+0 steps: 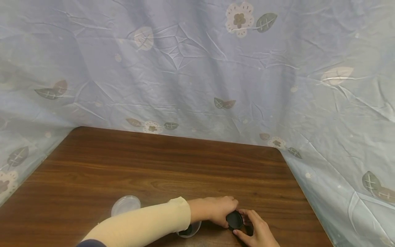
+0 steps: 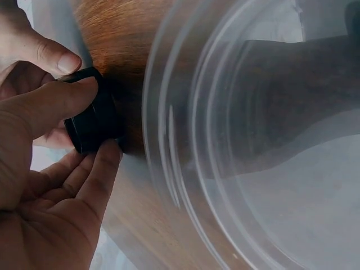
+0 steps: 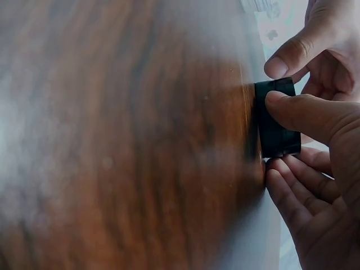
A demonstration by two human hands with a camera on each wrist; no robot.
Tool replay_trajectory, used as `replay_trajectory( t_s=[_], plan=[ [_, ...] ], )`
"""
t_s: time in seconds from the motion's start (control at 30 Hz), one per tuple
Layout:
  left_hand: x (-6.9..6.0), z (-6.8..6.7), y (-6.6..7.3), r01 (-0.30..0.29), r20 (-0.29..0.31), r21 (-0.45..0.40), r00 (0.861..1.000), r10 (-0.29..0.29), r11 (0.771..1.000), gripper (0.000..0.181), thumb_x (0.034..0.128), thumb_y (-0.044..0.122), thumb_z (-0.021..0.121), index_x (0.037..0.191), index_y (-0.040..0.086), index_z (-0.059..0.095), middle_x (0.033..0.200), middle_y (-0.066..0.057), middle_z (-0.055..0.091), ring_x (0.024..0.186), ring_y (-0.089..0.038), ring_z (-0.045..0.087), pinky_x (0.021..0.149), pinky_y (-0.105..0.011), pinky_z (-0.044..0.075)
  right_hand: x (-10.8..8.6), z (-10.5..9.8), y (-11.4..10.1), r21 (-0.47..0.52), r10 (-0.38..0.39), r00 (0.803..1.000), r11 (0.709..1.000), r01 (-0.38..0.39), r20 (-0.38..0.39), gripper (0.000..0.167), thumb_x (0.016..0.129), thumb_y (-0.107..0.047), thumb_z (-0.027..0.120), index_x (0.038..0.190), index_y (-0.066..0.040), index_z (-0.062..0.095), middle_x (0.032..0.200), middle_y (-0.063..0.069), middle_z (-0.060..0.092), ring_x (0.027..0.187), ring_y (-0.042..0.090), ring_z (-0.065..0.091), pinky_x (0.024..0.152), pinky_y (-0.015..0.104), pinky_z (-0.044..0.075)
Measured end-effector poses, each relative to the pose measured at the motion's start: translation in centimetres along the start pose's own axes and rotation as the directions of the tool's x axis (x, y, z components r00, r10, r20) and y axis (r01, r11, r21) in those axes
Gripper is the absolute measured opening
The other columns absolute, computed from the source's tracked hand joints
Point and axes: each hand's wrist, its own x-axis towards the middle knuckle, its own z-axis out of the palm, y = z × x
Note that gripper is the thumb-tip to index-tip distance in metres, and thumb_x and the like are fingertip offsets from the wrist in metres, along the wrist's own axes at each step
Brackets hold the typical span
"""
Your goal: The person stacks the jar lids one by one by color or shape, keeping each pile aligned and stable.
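Note:
A short black cylinder with a hollowed top (image 1: 234, 220) is held between both hands low over the table, right of the middle. From its far left side my left hand (image 1: 219, 209) grips it. On its near right, my right hand (image 1: 257, 230) pinches it between thumb and fingers. The left wrist view shows the left thumb lying on the cylinder's side (image 2: 93, 121), fingers against its lower edge. In the right wrist view the right thumb presses the cylinder (image 3: 278, 121), with fingertips below. Whether the cylinder touches the table, I cannot tell.
A clear plastic tub (image 1: 195, 230) with something black inside stands partly hidden under the left forearm. Behind that sleeve (image 1: 139, 223) lies a round clear lid or dish (image 1: 126, 204). The brown wooden table (image 1: 172, 168) ends at a patterned cloth (image 1: 191, 85) behind and on both sides.

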Motion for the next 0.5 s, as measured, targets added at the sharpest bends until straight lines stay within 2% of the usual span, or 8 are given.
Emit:
replay_trajectory(
  t_s=[0.13,0.27,0.4,0.5],
  plan=[
    [0.1,-0.1,0.0,-0.011,0.001,0.003,1.0,0.011,1.0,0.051,0.0831,0.025,0.09,0.124,0.015,0.062,0.117,0.003,0.065,0.096,-0.001,0.061,0.078,-0.015,0.052,0.0,-0.2,0.0,0.015,0.025,0.999,1.0,-0.025,0.022,0.06,0.078,-0.019,0.093,0.126,0.0,0.063,0.119,0.01,0.067,0.097,0.004,0.066,0.081,0.021,0.061],
    [-0.1,-0.6,-0.2,-0.012,0.01,-0.008,1.0,0.012,1.0,0.056,0.081,0.029,0.092,0.125,0.011,0.061,0.113,0.002,0.065,0.094,-0.003,0.06,0.077,-0.016,0.052,-0.1,-0.7,0.0,0.059,0.076,0.994,0.995,-0.081,0.081,0.064,0.082,-0.025,0.091,0.131,0.002,0.06,0.122,0.013,0.065,0.101,0.006,0.067,0.085,0.02,0.06],
    [-0.7,-1.7,-0.7,0.012,0.021,-0.043,1.0,-0.011,0.999,0.069,0.0821,0.041,0.09,0.134,0.009,0.058,0.125,-0.003,0.065,0.108,-0.01,0.065,0.088,-0.022,0.058,-0.2,-1.3,-0.3,0.107,0.143,0.979,0.981,-0.159,0.143,0.068,0.088,-0.03,0.086,0.137,0.005,0.055,0.125,0.015,0.063,0.106,0.007,0.066,0.09,0.017,0.058],
    [-1.6,-2.9,-1.3,0.033,-0.004,-0.084,0.999,-0.034,0.996,0.075,0.0856,0.05,0.085,0.141,0.008,0.055,0.137,-0.005,0.061,0.12,-0.015,0.064,0.096,-0.026,0.058,0.2,-1.7,-0.7,0.097,0.179,0.973,0.976,-0.194,0.147,0.065,0.092,-0.029,0.081,0.14,0.005,0.053,0.127,0.014,0.064,0.109,0.017,0.068,0.094,0.024,0.06]
  ],
)
